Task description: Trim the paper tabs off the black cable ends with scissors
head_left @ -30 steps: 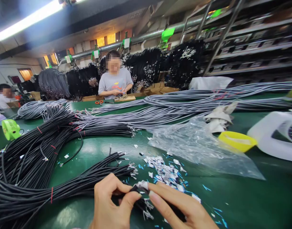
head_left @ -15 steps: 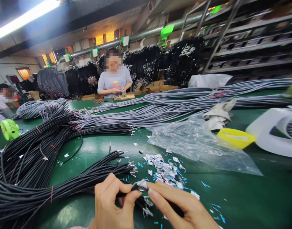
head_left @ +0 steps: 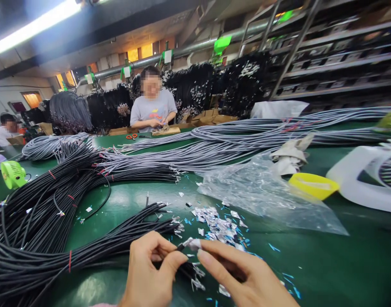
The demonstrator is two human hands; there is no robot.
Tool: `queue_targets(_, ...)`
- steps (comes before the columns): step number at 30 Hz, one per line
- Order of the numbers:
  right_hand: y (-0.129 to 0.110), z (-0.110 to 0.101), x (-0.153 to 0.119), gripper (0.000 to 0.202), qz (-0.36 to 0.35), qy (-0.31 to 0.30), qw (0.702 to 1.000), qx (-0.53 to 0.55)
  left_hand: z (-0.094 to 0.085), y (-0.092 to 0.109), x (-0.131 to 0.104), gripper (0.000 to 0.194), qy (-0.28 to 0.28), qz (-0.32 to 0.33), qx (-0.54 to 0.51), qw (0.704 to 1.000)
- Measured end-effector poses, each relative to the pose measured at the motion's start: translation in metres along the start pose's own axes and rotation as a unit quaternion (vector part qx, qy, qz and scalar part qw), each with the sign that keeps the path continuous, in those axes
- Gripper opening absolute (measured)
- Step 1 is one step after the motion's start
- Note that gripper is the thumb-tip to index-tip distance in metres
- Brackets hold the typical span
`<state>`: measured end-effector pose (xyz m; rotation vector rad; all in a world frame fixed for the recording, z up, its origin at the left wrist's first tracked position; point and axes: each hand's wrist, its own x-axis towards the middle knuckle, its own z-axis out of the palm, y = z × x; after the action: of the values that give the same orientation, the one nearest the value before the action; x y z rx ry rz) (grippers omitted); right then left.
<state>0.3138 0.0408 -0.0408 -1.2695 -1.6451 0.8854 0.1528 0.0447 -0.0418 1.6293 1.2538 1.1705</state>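
Near left: black cables (head_left: 96,249), red tie (head_left: 70,261) presumably keeping them bunched. Near centre, I see left hand (head_left: 152,267) pinching one cable (head_left: 180,247), apparently to steady its foil end (head_left: 194,244); right hand (head_left: 238,268) at the foil, pinching or not: cannot tell.

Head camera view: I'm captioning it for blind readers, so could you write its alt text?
A left hand pinches a black cable while the right hand touches the silvery wrapping at its end, above a green tabletop. Bundled black cables and silvery scraps lie nearby; beyond the gray cables is a co-worker.
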Motion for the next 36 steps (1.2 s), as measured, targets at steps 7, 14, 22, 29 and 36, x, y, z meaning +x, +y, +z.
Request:
queue_targets(7,-0.005,0.006,-0.004,0.026,0.099,0.054,0.990,0.084,0.003,-0.010,-0.009,0.017,0.032,0.298,0.221,0.928)
queue_targets(14,0.005,0.000,-0.007,0.023,0.096,-0.022,0.992,0.079,0.004,-0.011,-0.008,0.019,0.056,0.306,0.238,0.920)
queue_targets(22,-0.004,0.005,-0.003,0.022,0.077,0.023,0.995,0.051,0.006,-0.001,-0.007,0.016,0.012,0.218,0.165,0.962)
queue_targets(29,-0.014,0.008,-0.004,0.026,0.017,0.004,1.000,-0.004,-0.004,0.008,0.000,0.045,-0.125,0.039,0.031,0.991)
queue_targets(36,-0.022,0.006,0.001,0.019,0.057,0.033,0.997,0.028,-0.001,0.006,-0.004,0.019,-0.031,0.127,0.091,0.987)
